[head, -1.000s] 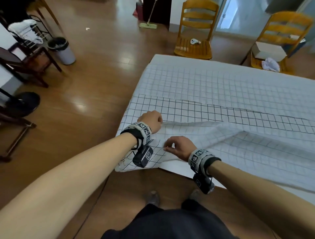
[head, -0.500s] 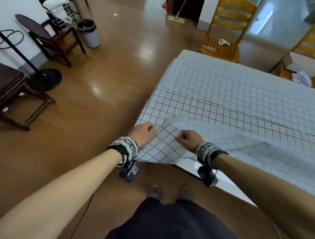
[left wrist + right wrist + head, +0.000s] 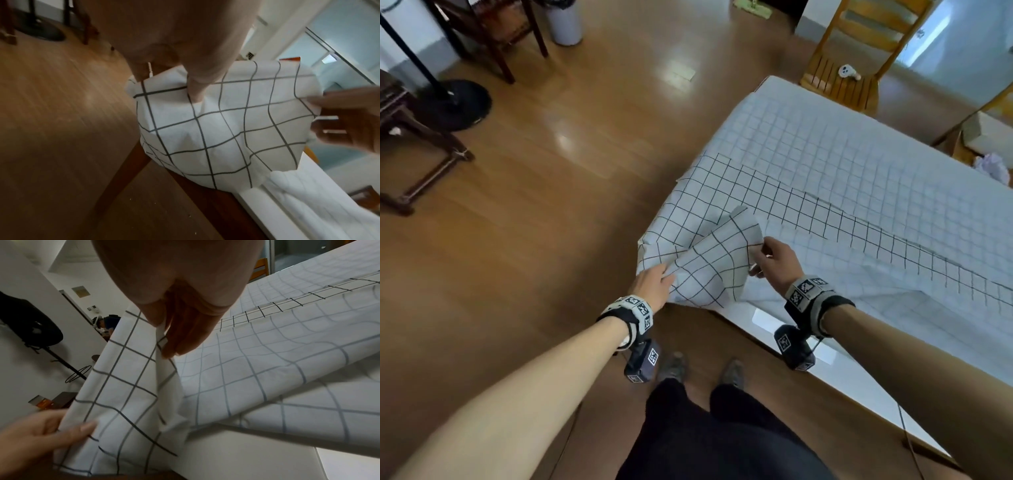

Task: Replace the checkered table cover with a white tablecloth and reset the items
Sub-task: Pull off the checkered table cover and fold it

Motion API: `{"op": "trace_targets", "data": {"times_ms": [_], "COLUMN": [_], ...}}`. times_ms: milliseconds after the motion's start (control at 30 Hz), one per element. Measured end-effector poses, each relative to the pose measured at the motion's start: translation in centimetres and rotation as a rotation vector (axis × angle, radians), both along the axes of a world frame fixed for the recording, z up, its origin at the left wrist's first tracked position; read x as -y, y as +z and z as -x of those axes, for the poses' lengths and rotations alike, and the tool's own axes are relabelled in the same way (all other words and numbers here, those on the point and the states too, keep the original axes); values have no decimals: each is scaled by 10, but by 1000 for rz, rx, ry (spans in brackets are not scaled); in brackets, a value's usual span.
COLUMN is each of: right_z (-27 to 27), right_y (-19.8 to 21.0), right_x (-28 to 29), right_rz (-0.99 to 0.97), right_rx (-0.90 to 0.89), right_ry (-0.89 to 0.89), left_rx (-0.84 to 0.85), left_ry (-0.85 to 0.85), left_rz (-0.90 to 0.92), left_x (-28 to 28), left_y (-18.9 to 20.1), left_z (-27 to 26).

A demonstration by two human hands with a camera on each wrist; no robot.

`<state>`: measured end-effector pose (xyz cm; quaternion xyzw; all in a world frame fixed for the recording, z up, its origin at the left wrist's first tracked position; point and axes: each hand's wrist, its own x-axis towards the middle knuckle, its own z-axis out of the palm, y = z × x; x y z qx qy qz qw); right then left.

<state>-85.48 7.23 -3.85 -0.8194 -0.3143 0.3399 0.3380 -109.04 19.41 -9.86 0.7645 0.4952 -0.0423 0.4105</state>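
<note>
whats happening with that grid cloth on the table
A person stands at the near corner of the table and is taking up the checkered cover. Both hands hold its near corner, lifted off the tabletop: the left hand grips one edge, the right hand pinches the other. The rest of the cover lies over the table, partly folded back on itself, and a bare white strip of tabletop shows along the near edge.

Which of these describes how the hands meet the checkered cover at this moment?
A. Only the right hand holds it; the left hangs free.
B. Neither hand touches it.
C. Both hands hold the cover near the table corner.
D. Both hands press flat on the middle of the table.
C: the left hand and right hand each grip the lifted checkered cover by the table corner.
</note>
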Motion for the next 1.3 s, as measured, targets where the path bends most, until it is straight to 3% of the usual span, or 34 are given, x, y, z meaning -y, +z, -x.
{"op": "trace_targets", "data": {"times_ms": [100,300,433,533,633,700,767,900,1100,1200,1300], "right_z": [1,-3,-8,-12,-20,-27,-35,-45,-42,-35,-26], "right_y": [-3,-23,-38,-49,-56,-61,-65,-73,-78,-83,-86], "right_x": [9,31,39,39,29,23,16,10,34,53,65], "right_rz": [74,202,308,353,295,237,197,151,31,-25,55], "right_rx": [-42,42,345,555,494,441,415,377,296,367,380], "right_ry": [58,216,434,480,363,271,208,183,219,318,422], "left_rx": [78,93,37,54,94,50,-18,-166,-333,-371,-350], "left_ry": [80,117,176,229,255,166,55,-159,-44,-105,-166], "left_rz": [15,-59,-137,-184,-325,-517,-583,-567,-309,-395,-465], "left_x": [-16,-54,-54,-44,-27,-12,5,51,62,47,28], "left_y": [11,28,25,18,19,19,16,-4,-35,-38,-39], "left_z": [-1,-17,-36,-43,-45,-43,-41,-44,-66,-69,-59]}}
